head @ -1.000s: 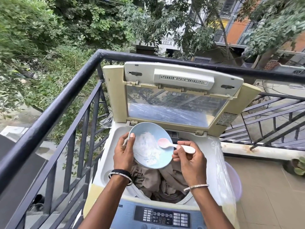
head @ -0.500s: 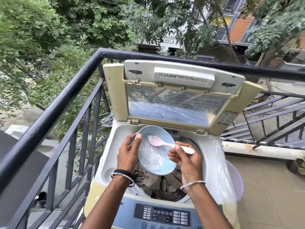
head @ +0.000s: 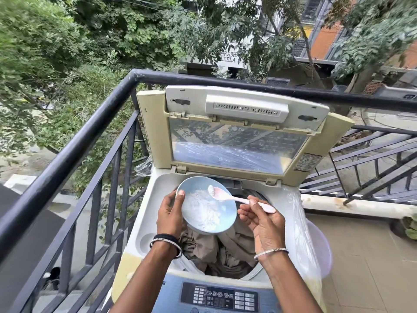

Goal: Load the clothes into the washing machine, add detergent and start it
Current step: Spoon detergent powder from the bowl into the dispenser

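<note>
A top-loading washing machine (head: 144, 224) stands open, its lid (head: 239, 134) raised upright at the back. Brown clothes (head: 225, 249) lie in the drum. My left hand (head: 170, 213) holds a light blue bowl (head: 228, 212) tilted over the drum, thumb on its rim; white detergent powder (head: 204, 210) fills its lower part. My right hand (head: 264, 220) grips the handle of a pink spoon (head: 239, 199), whose head sits inside the bowl near the upper rim with a little powder on it. The control panel (head: 220, 295) is at the bottom edge.
A black metal railing (head: 74, 152) runs along the left and behind the machine, with trees and a drop beyond. Clear plastic wrap (head: 302, 233) drapes the machine's right side. A pale tub (head: 322, 249) sits on the tiled floor at right. A potted plant (head: 409, 227) stands at the far right.
The spoon has moved within the bowl, from scraping at the upper left to lifting a bit of powder near the upper rim. The bowl stays tilted over the drum.
</note>
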Motion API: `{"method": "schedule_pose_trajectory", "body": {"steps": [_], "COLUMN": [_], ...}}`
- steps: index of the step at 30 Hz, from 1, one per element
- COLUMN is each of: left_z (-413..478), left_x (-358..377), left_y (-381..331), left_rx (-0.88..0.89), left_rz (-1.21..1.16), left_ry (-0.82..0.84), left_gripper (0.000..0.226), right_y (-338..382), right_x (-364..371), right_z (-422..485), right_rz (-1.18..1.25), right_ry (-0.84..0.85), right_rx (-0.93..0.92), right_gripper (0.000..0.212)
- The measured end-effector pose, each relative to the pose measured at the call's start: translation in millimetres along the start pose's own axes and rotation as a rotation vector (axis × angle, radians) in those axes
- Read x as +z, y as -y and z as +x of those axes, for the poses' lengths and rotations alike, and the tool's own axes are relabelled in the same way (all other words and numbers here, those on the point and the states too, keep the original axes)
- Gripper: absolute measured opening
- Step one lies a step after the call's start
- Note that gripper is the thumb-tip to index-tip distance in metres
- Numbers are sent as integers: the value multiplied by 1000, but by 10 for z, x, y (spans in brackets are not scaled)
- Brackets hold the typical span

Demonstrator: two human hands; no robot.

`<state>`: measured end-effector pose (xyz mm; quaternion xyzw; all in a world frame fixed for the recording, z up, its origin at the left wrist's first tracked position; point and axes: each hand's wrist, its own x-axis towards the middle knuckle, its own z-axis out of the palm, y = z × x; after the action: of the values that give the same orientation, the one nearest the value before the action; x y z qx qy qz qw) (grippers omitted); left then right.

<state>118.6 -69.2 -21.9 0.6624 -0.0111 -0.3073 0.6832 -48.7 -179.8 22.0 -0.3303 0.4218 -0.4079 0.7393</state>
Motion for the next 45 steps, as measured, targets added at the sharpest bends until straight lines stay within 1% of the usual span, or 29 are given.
{"method": "schedule_pose_trajectory", "body": {"steps": [3,7,10,11,14,16,19,21,24,29,34,40,45], "left_z": [54,149,221,232,284,317,361,374,415,447,457,462,486], "left_x": [-17,-75,-131,-140,-162,-176,-186,-193,-216,-232,-195,-177,-197], "left_y": [86,205,282,287,314,332,351,363,396,392,335,277,284], "left_rx": [-65,-98,-138,-147,-136,-137,-159,-172,-182,-210,-227,-229,-243], "left_rz": [25,33,45,53,47,43,43,43,72,82,71,60,51], "left_ry": [-14,-34,-30,-27,-34,-39,-24,-29,-26,-21,-7,-1,-6], "left_gripper": [55,55,56,53,24,18,27,20,19,25,25,28,26], "right_y": [40,100,115,107,53,4,-81,-114,-156,-166,-161,-175,-234], "right_x": [-45,-117,-164,-177,-200,-200,-183,-168,-125,-8,84,65,31], "right_z": [85,290,502,578,790,902,1052,1131,1256,1408,1527,1618,1628], "right_rz": [3,-9,-27,-37,-61,-74,-118,-150,-214,-322,-379,-361,-254], "right_ry": [-23,-67,-100,-113,-139,-143,-150,-154,-156,-129,-145,-239,-288], "right_rx": [-9,-23,-33,-32,-17,-3,5,4,2,20,20,13,64], "right_gripper": [14,10,13,15,16,12,5,4,7,10,19,30,30]}}
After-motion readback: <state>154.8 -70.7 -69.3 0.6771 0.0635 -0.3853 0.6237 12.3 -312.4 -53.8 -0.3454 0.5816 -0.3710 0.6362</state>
